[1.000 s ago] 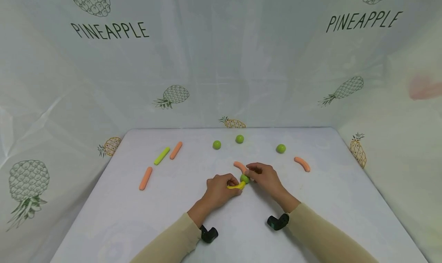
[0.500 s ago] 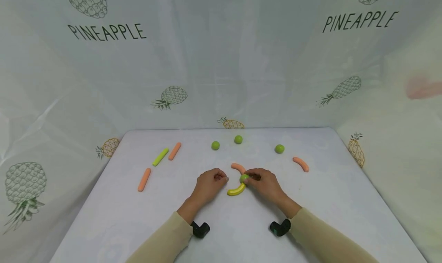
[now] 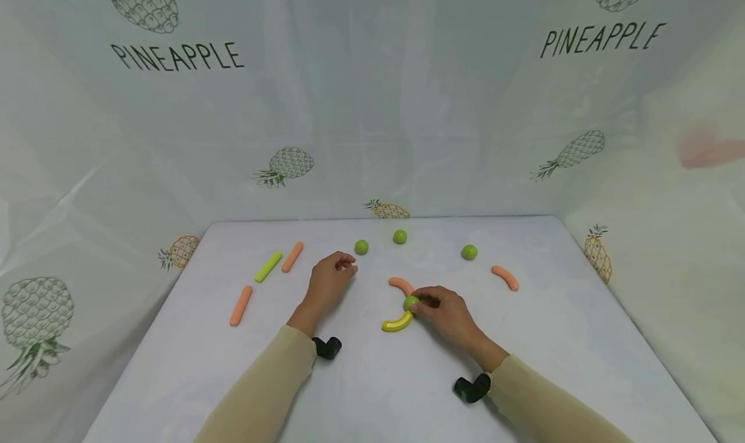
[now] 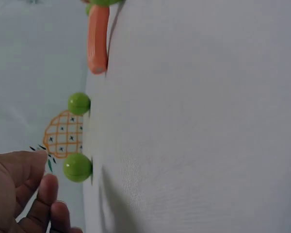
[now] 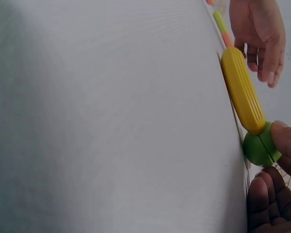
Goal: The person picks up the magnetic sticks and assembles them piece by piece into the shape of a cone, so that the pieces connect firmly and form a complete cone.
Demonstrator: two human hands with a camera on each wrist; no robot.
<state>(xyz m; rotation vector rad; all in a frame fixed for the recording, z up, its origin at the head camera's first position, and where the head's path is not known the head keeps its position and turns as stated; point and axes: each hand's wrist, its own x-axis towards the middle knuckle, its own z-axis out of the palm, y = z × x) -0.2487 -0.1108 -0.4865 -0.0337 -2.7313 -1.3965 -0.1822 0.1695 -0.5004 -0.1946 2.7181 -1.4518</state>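
Observation:
My right hand (image 3: 447, 315) pinches a small green ball (image 5: 256, 149) between thumb and fingers near the table's middle. One end of a yellow curved piece (image 3: 397, 324) meets the ball, its ridged side showing in the right wrist view. An orange curved piece (image 3: 401, 284) reaches the ball from the far side; their junction is partly hidden by fingers. Farther left, my left hand (image 3: 328, 281) hangs above the table with relaxed fingers and nothing in them. The nearest thing to it is a loose green ball (image 3: 361, 247), just beyond its fingertips.
Two more green balls, one at the back (image 3: 399, 237) and one to the right (image 3: 469, 252), lie on the white table (image 3: 372, 391). An orange curved piece (image 3: 505, 278) is at right. At left lie a green stick (image 3: 268, 267) and orange sticks (image 3: 241, 306).
My left hand has let go of the yellow curved piece and moved left and away from me, toward the table's back. The right hand has stayed at the green ball.

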